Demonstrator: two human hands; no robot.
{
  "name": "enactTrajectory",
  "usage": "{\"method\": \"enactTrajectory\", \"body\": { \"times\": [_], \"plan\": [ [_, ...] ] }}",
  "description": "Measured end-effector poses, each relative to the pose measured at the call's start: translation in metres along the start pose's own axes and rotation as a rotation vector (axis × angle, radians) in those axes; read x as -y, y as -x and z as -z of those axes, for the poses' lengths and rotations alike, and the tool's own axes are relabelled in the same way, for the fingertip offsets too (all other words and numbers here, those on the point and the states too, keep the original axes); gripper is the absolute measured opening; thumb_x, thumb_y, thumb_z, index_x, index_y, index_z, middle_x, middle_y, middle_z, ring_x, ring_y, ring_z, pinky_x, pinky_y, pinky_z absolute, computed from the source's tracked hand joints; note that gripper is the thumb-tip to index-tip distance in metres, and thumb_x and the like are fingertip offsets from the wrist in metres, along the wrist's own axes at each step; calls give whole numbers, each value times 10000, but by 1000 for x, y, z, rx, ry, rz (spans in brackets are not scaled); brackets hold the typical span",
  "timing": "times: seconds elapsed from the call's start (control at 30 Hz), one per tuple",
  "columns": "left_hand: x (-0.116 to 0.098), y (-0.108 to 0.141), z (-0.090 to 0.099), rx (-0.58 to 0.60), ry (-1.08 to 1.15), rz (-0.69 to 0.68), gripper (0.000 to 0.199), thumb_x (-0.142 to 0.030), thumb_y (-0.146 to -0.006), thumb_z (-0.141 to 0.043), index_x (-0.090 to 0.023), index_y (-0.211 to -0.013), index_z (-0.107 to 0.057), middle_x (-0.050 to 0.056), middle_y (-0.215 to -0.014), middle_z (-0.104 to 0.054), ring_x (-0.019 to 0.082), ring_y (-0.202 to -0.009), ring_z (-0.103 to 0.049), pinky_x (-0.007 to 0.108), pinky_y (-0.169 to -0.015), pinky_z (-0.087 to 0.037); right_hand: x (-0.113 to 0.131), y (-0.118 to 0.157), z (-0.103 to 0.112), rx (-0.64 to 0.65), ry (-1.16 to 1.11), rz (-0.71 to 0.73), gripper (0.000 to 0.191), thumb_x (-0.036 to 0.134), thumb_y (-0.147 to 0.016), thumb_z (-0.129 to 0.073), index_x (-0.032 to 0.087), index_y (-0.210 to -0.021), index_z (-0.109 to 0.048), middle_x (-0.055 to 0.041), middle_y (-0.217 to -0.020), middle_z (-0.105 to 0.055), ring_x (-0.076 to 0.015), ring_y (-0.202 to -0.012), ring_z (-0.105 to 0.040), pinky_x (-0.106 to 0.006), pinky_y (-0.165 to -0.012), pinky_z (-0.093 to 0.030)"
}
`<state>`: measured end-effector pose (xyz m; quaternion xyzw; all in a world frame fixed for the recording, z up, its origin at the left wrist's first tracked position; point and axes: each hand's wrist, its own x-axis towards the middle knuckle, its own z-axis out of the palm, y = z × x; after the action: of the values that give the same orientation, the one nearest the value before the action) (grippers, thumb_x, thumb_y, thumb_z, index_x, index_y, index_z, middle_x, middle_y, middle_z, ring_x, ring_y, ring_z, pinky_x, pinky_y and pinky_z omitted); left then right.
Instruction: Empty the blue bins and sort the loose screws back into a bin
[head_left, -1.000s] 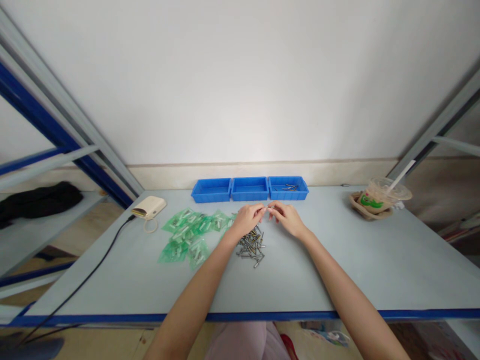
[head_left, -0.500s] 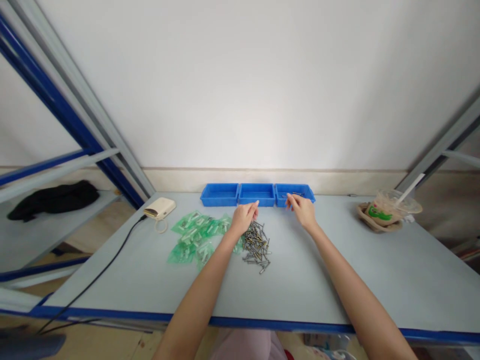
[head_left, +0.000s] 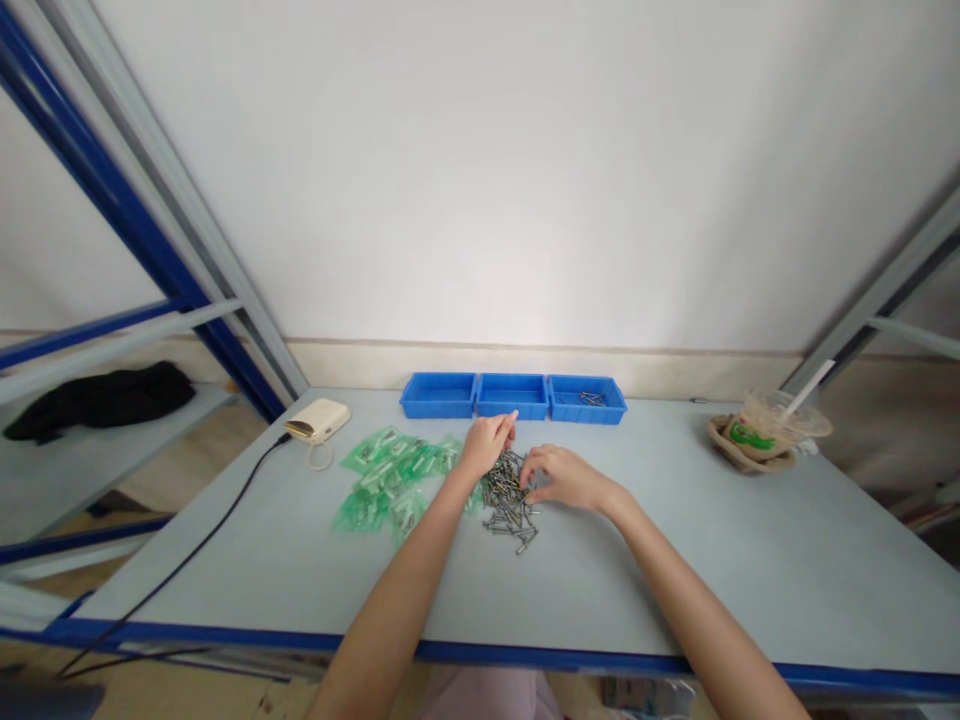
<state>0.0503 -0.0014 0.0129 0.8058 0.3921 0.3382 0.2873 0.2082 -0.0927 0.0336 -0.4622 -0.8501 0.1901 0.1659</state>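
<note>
A pile of small, slim metal pieces (head_left: 510, 508), silver and some brass-coloured, lies on the table; they look like screws or pins, but the exact kind is too small to tell. My right hand (head_left: 564, 477) is at the pile's right side, thumb and fingers curved apart with the tips at the pieces. Over the pile's upper left edge, my left hand (head_left: 487, 442) is closed with thumb and fingers together; whatever it may hold is hidden. Beyond the hands stand a right blue bin (head_left: 587, 412) with a few metal pieces inside, a middle blue bin (head_left: 513, 410) and a left blue bin (head_left: 438, 408).
Several green plastic bags (head_left: 386, 470) of small parts lie left of the pile. A cream-coloured device (head_left: 318, 420) with a black cable (head_left: 217, 535) sits farther left. At the right, a plastic drink cup (head_left: 763, 425) with a straw stands in a cardboard holder (head_left: 739, 456).
My right hand has moved from the right blue bin down and left to the metal pile, its fingers now apart. My left hand has stayed nearly in place.
</note>
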Motion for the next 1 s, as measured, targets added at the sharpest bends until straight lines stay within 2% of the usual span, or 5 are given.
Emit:
{"method": "enactTrajectory", "body": {
  "times": [0.3,0.47,0.6,0.77,1.0],
  "plan": [
    [0,0,-3,64,36,-16,478,-498,-874,-357,-152,-613,-559,-12,-503,-550,100,-483,-508,209,-533,-391,-15,2,-16,-173,-182,-35,106,310,-755,-660,207,-753,-682,-9,-791,-662,-148,-769,-588,-244,-724,-409],
    [-7,-1,-9,224,367,20,306,-435,-751,-595,-145,-848,-590,-26,-563,-588,93,-445,-528,199,-467,-412,-36,5,-10,-508,-298,-204,188,386,-755,-632,203,-741,-675,-24,-799,-673,-162,-746,-575,-270,-720,-411],
    [-12,0,-18,255,434,51,294,-395,-696,-664,-117,-785,-627,-2,-559,-603,101,-451,-547,209,-474,-443,-56,2,-10,-733,-356,-382,267,443,-734,-614,183,-705,-666,-46,-764,-675,-167,-678,-559,-278,-668,-413],
    [-13,1,-21,210,284,-16,268,-374,-768,-593,-119,-814,-664,14,-596,-631,101,-473,-553,210,-514,-449,-58,2,-11,-757,-342,-423,274,452,-748,-582,190,-743,-662,-42,-783,-682,-164,-653,-567,-277,-649,-418],
    [-13,2,-18,200,154,-98,307,-390,-849,-476,-144,-775,-644,-1,-603,-622,91,-488,-539,195,-534,-418,-44,5,-13,-623,-190,-321,184,371,-801,-562,229,-869,-657,-9,-829,-699,-157,-666,-614,-263,-672,-422]
  ]
}}
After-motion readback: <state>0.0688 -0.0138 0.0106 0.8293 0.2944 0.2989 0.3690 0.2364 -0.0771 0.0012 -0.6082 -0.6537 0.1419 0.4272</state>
